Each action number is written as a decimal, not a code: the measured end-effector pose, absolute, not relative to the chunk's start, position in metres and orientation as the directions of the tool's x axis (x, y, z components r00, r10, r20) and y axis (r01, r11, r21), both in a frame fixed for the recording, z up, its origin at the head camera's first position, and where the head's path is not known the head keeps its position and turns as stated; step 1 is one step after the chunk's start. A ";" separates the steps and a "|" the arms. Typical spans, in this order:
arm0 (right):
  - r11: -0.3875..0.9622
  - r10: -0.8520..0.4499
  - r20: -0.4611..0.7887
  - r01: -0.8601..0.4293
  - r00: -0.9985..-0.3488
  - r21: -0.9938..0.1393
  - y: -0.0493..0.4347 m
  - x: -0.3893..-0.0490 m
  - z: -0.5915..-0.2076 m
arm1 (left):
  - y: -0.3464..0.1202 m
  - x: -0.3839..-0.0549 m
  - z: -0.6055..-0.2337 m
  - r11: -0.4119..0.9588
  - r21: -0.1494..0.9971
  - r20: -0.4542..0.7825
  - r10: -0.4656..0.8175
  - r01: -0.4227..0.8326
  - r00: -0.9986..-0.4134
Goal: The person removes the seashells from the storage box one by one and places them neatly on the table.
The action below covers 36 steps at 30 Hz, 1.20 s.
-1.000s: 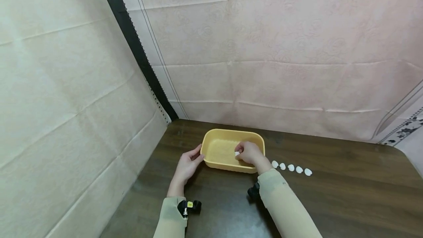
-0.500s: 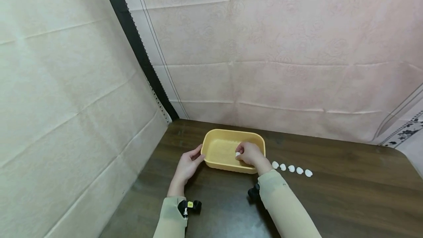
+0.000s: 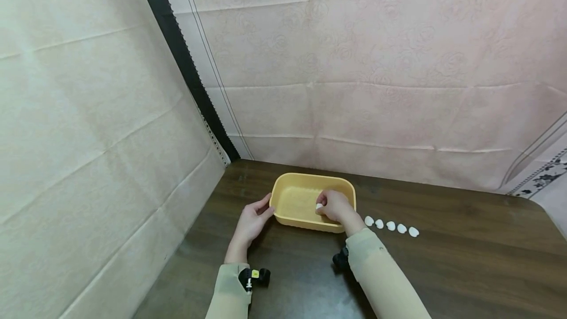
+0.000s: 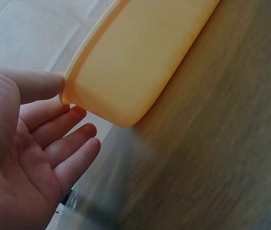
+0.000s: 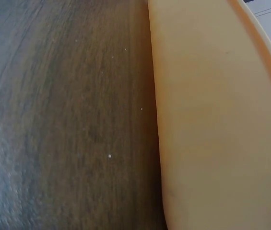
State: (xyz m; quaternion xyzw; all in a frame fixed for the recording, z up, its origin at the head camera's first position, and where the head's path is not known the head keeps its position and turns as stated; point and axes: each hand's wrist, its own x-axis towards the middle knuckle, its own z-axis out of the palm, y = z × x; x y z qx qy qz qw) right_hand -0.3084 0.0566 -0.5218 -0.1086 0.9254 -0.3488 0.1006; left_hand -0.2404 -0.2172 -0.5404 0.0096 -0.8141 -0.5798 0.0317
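Note:
A yellow plastic basin (image 3: 294,198) with rounded corners stands on the table. At its left end my left hand (image 3: 249,223) pinches the rim between thumb and forefinger; in the left wrist view the other fingers (image 4: 70,153) spread below the rim, off the wall. My right hand (image 3: 336,206) reaches over the near right side into the basin, holding a small white piece (image 3: 319,206) in its fingertips. Whether that piece touches the basin floor I cannot tell. The right wrist view holds only the basin's outer wall (image 5: 212,115) and wood, with the hand out of sight.
Several small white, roundish flat pieces (image 3: 391,226) lie in a row on the dark wooden table (image 3: 465,250), right of the basin. Cloth-covered walls (image 3: 376,112) rise behind and at the left. Tiny white specks (image 5: 110,155) dot the wood.
Both hands, the basin and the row of white pieces stay practically in place; the head view shifts very slightly.

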 end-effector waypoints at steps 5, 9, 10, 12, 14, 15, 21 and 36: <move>0.731 -0.265 -0.102 -0.131 -0.959 -0.670 0.057 -0.309 -0.523 | -0.217 -0.240 -0.540 0.318 0.948 0.028 -0.053 0.009 -0.998; 0.721 -0.264 -0.105 -0.124 -0.959 -0.682 0.057 -0.309 -0.523 | -0.217 -0.240 -0.539 0.318 0.948 0.030 -0.046 0.013 -0.999; 0.720 -0.267 -0.103 -0.127 -0.958 -0.682 0.057 -0.309 -0.523 | -0.217 -0.240 -0.539 0.320 0.947 0.031 -0.045 0.015 -0.999; 0.723 -0.272 -0.099 -0.136 -0.957 -0.678 0.056 -0.309 -0.523 | -0.217 -0.240 -0.539 0.321 0.947 0.032 -0.046 0.015 -0.998; 0.728 -0.276 -0.094 -0.144 -0.956 -0.670 0.056 -0.309 -0.523 | -0.217 -0.240 -0.540 0.321 0.947 0.032 -0.048 0.015 -0.998; 0.732 -0.278 -0.092 -0.148 -0.956 -0.665 0.056 -0.309 -0.523 | -0.217 -0.240 -0.540 0.322 0.947 0.033 -0.048 0.016 -0.998; 0.745 -0.289 -0.084 -0.170 -0.954 -0.645 0.056 -0.308 -0.523 | -0.217 -0.240 -0.540 0.325 0.945 0.038 -0.046 0.021 -0.998; 0.733 -0.291 -0.083 -0.166 -0.953 -0.659 0.057 -0.309 -0.523 | -0.217 -0.240 -0.539 0.322 0.946 0.048 -0.044 0.031 -0.998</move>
